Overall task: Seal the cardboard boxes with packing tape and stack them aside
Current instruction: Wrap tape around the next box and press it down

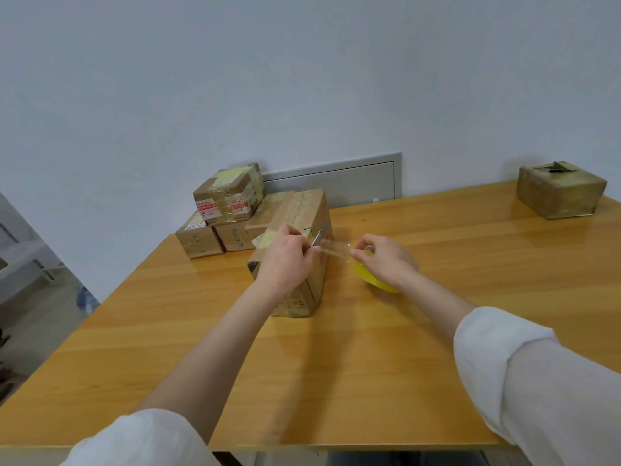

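Note:
A long cardboard box (pixel 304 210) lies on the wooden table (pixel 336 364), with tape along its top seam. My left hand (pixel 287 262) is over the box's right side and grips a small metal blade (pixel 316 238) against a clear strip of tape (pixel 336 249). The strip stretches from the box to the yellow tape roll (pixel 374 279), which my right hand (pixel 386 257) holds just to the right of the box, pinching the strip near the roll. Most of the roll is hidden under that hand.
Three taped boxes are stacked at the table's back left corner: one on top (pixel 228 193) and two below (pixel 196 238) (pixel 237 235). Another taped box (pixel 561 190) sits alone at the back right. The table's left edge drops to the floor.

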Available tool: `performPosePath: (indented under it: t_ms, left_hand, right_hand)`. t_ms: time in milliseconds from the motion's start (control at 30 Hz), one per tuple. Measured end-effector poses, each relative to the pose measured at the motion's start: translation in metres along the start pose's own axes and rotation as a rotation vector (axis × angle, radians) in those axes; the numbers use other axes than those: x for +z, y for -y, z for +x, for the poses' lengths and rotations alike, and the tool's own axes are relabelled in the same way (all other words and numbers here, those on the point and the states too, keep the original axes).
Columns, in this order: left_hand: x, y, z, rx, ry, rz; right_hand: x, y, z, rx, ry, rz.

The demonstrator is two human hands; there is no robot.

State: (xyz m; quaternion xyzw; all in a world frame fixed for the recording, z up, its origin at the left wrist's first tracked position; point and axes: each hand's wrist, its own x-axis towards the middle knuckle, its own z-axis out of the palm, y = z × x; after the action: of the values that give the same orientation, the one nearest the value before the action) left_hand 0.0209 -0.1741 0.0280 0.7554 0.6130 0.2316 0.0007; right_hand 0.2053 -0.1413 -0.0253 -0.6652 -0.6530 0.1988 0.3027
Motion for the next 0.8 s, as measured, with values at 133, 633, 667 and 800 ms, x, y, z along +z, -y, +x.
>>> performPosePath:
  t_ms: [133,633,667,800]
  left_hand:
    - [0.001,0.0,-0.002,0.013,0.007,0.024]
    - [-0.003,-0.008,-0.02,0.038,-0.067,0.042]
    - [-0.004,-0.01,-0.02,0.06,-0.097,0.078]
    - [-0.005,-0.028,-0.027,0.169,-0.244,0.227]
  right_hand:
    - [0.005,0.005,0.002,0.032,-0.083,-0.069]
    - [0.008,0.005,0.0,0.024,-0.138,-0.073]
    - [0.008,0.004,0.001,0.02,-0.14,-0.068]
    - [0.008,0.004,0.002,0.016,-0.133,-0.059]
